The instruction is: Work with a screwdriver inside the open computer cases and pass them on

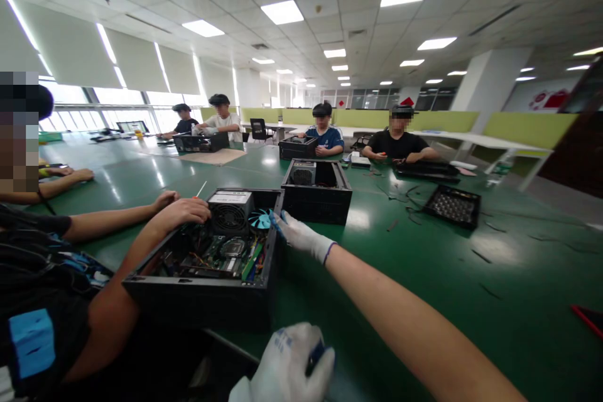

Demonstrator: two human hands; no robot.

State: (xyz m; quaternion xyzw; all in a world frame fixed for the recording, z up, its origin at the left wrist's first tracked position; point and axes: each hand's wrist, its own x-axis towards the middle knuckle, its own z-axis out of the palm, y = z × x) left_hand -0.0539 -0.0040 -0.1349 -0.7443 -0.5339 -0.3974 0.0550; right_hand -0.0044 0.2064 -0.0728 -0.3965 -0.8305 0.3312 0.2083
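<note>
An uncovered black computer case (198,292) lies on the table with its green circuit board, power supply (229,210) and light blue fan (260,219) showing. My right hand (304,235), in a white glove with blue fingertips, grips the case's right side wall at the rim, close to the fan. Low in the view, my left hand (292,361), also gloved, is curled with the thumb against the fingers. Something dark blue shows between them; I cannot tell whether it is glove coating or an object. A co-worker's bare hand (181,213) rests on the case's left side, near a red-handled screwdriver (200,191).
A second black case (316,198) stands just behind the first. The green table (424,301) carries a black fan-like grille panel (452,206), loose dark strips and cables to the right. Several people sit around it with other cases. A plastic bottle (503,166) lies far right.
</note>
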